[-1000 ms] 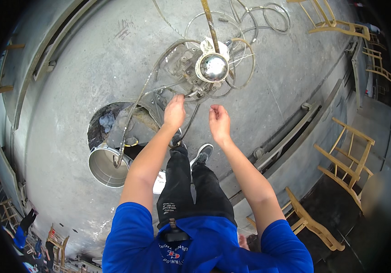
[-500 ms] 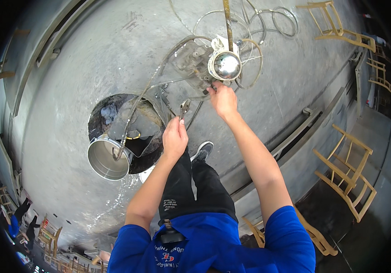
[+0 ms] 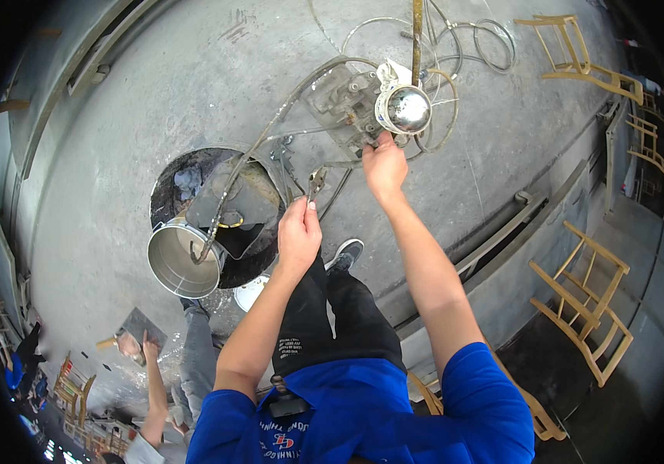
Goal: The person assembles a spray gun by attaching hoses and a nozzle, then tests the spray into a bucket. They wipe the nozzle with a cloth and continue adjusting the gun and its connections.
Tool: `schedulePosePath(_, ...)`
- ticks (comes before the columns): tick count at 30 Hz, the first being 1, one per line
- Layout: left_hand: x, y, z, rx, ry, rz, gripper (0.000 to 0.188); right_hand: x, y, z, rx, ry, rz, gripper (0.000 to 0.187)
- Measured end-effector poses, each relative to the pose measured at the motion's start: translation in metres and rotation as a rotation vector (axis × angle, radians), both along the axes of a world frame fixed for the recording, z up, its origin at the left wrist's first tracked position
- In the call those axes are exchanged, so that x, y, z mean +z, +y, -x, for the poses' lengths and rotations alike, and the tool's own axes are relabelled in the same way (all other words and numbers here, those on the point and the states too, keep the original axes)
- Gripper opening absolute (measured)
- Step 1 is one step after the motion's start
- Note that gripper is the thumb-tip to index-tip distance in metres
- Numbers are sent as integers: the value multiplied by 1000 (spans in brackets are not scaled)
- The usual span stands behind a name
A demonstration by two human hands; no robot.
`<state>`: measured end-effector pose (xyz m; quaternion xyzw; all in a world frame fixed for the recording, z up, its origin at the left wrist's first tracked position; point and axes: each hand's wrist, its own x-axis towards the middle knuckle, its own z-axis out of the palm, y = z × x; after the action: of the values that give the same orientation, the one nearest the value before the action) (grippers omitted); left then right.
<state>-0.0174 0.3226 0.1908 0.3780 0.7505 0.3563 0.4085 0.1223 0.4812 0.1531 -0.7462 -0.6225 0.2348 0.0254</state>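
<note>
My left hand (image 3: 299, 234) is closed around the handles of a pair of pliers (image 3: 316, 182), its jaws pointing away from me. My right hand (image 3: 385, 168) reaches to the near side of a dirty metal pump (image 3: 351, 100) on the floor. Its fingers are curled against the pump's lower fittings, just below a shiny domed metal cup (image 3: 408, 110). What those fingers grip is hidden. A worn hose (image 3: 270, 126) arches from the pump to a metal bucket (image 3: 183, 261), where its end hangs inside.
A round dark opening (image 3: 163, 197) holds a grey board (image 3: 251, 193) beside the bucket. Looped hoses (image 3: 494, 45) lie behind the pump. Wooden chair frames (image 3: 583, 290) stand at the right. Lower left, a co-worker's arm (image 3: 156, 390) holds a flat panel (image 3: 143, 334).
A co-worker with a panel has come into view at the lower left. The view has shifted slightly. Both my hands keep nearly the same places, the left still gripping the pliers.
</note>
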Motion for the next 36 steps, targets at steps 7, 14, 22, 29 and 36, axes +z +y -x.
schedulePosePath(7, 5, 1, -17, 150, -56, 18, 32, 2, -10, 11, 62, -120, -75, 25)
schedulePosePath(14, 30, 5, -48, 345, -506, 42, 39, 75, -62, -42, 121, 402, 233, 47)
schedulePosePath(22, 58, 22, -108, 53, -266, -64, 35, 93, -88, -55, -579, 1159, 635, 46)
schedulePosePath(29, 47, 33, -101, 325, -51, -152, 21, 124, -114, -99, -846, 1294, 229, 45)
schedulePosePath(36, -55, 126, -140, 647, -150, 109, 41, 170, -118, -171, -846, 1190, 140, 43)
